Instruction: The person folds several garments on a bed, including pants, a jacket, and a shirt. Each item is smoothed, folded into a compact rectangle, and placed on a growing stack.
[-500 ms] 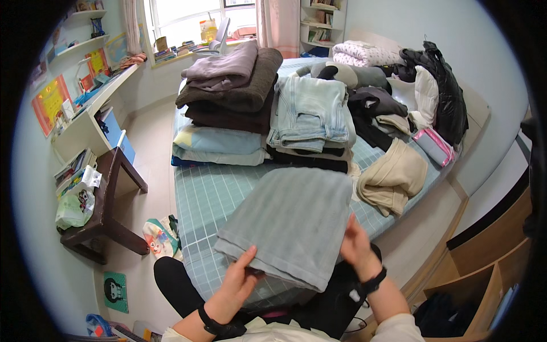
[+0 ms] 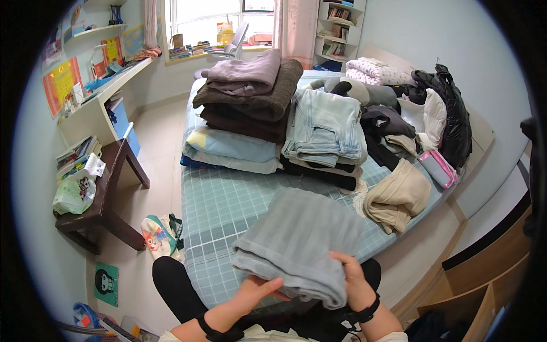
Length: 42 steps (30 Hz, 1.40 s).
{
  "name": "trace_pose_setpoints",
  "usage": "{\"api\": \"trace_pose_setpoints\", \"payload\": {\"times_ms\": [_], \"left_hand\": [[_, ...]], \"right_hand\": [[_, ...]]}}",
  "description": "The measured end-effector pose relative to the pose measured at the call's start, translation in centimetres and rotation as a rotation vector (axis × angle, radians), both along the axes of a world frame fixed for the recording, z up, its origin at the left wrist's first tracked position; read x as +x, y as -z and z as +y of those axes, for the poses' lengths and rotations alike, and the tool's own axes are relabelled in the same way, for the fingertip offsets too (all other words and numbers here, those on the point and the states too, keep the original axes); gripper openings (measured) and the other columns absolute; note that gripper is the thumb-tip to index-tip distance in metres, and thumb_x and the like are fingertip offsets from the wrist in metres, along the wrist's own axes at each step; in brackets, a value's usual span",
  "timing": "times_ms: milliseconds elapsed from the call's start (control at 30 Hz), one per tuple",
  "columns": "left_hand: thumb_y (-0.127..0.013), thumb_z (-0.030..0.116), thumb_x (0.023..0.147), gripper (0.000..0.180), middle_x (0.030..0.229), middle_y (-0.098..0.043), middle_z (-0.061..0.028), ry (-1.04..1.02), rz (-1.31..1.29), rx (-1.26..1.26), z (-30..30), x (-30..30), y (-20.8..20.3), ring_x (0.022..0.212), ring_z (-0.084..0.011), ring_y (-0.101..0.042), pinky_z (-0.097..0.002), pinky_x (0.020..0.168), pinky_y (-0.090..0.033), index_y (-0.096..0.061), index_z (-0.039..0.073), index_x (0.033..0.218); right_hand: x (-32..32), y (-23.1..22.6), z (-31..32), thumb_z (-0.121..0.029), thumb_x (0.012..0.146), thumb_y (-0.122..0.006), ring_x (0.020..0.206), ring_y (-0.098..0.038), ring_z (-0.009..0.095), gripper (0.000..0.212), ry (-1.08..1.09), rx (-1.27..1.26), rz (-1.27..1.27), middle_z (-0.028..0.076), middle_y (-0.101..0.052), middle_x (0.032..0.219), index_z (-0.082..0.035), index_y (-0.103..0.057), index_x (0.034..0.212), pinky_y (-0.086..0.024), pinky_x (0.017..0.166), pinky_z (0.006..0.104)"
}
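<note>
A folded grey cloth with faint stripes (image 2: 299,228) lies at the near end of the bed, its layered edge toward me. My left hand (image 2: 256,292) holds that near edge from the left, with some fingers partly hidden by the fabric. At the near right corner, my right hand (image 2: 354,280) grips the cloth, thumb on top and the other fingers mostly out of sight. The corner between my hands curls downward. Beyond the cloth stand a tall stack of folded clothes and blankets (image 2: 245,108) and folded light-blue jeans (image 2: 325,125) on a second pile.
A crumpled beige garment (image 2: 397,196) lies on the bed's right side, near a pink-edged pouch (image 2: 439,170). Dark jackets (image 2: 450,108) heap up behind. A brown wooden stool (image 2: 108,211) and a printed bag (image 2: 162,236) are left of the bed; wooden shelving (image 2: 484,285) is at right.
The grey cloth has come nearer to me and its near right corner now curls down. My right hand has moved down to that corner; my left has shifted right and lower. The view has tilted slightly.
</note>
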<state>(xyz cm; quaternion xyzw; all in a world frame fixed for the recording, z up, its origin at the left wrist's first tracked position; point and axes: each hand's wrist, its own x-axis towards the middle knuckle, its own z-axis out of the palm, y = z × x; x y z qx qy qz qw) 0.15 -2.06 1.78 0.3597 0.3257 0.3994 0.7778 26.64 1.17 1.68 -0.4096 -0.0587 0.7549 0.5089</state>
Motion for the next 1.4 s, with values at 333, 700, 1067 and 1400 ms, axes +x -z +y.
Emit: {"api": "trace_pose_setpoints", "payload": {"times_ms": [333, 700, 1067, 1400], "left_hand": [[-0.064, 0.057, 0.092, 0.080, 0.158, -0.036, -0.0255, 0.328, 1.415, 1.265, 0.0, -3.4, 4.1, 0.149, -0.0418, -0.030, -0.0595, 0.120, -0.023, -0.044, 0.006, 0.150], [-0.066, 0.062, 0.087, 0.085, 0.157, -0.039, -0.0207, 0.260, 1.487, 1.282, 0.0, -2.7, 4.9, 0.148, -0.0354, -0.035, -0.0606, 0.119, -0.022, -0.044, 0.011, 0.152], [-0.076, 0.048, 0.080, 0.095, 0.164, -0.026, -0.0216, 0.334, 1.378, 1.072, 0.0, -2.1, 5.5, 0.154, -0.0364, -0.022, -0.0601, 0.123, -0.015, -0.035, 0.007, 0.156], [-0.078, 0.046, 0.078, 0.096, 0.163, -0.028, -0.0216, 0.362, 1.375, 1.061, 0.3, -2.3, 5.3, 0.152, -0.0368, -0.025, -0.0597, 0.123, -0.015, -0.037, 0.008, 0.156]], "right_hand": [[7.6, -15.6, 7.3, -0.024, 0.099, -0.053, 0.096, -0.072, 0.026, 0.036, -0.040, 0.705, -0.190, 0.018, -0.073, 0.110, 0.004, -0.067, 0.116, -0.059, 0.091, 0.0377], [13.9, -14.2, 35.7, -0.025, 0.089, -0.067, 0.083, -0.068, 0.028, 0.037, -0.036, 0.602, -0.630, 0.015, -0.072, 0.103, 0.002, -0.068, 0.113, -0.056, 0.082, 0.0391], [14.9, -14.7, 42.4, -0.007, 0.079, -0.066, 0.072, -0.065, 0.023, 0.029, -0.059, 0.989, -0.728, 0.009, -0.070, 0.088, 0.006, -0.069, 0.105, -0.054, 0.069, 0.0358], [10.5, -15.1, 41.6, -0.037, 0.087, -0.075, 0.137, -0.049, 0.036, 0.070, 0.455, 0.498, -2.330, 0.015, -0.052, 0.148, -0.005, -0.049, 0.144, -0.045, 0.109, 0.0443]]}}
